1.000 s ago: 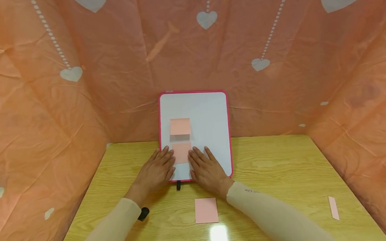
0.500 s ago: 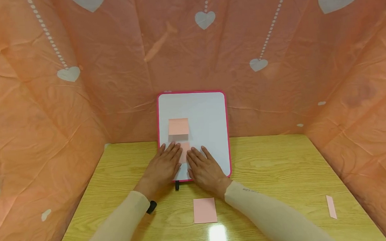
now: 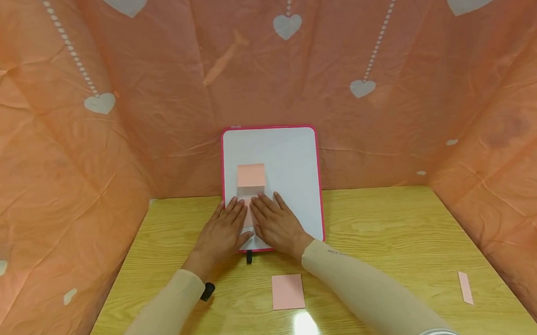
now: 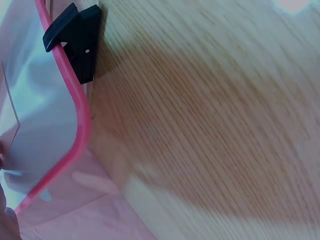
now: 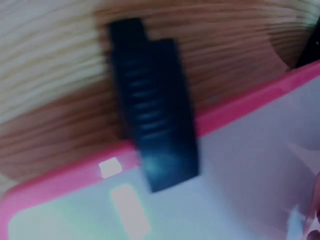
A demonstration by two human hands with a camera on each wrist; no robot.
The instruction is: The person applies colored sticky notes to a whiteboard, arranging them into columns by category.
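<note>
My left hand [image 3: 221, 233] and right hand [image 3: 277, 222] lie with straight fingers on a white board [image 3: 290, 156] that has a pink rim. Between and under their fingers is a pink sticky note [image 3: 248, 218], mostly covered by them. Above it, another pink sticky note [image 3: 251, 175] hangs with its lower edge lifted off the board. A black clip [image 3: 249, 257] grips the board's bottom edge, seen closer in the left wrist view as a black clip [image 4: 82, 40]. The right wrist view shows a black clip [image 5: 155, 115] on the rim too.
A square pink note or pad [image 3: 288, 292] lies on the wooden table [image 3: 381, 232] in front of the board. Far to the right is a narrow pink strip [image 3: 465, 288]. An orange cloth [image 3: 362, 132] with pale hearts hangs behind the board and along both sides.
My right hand has slid left onto the lower sticky note. The left hand first moved right over that note, then drew back slightly to the left.
</note>
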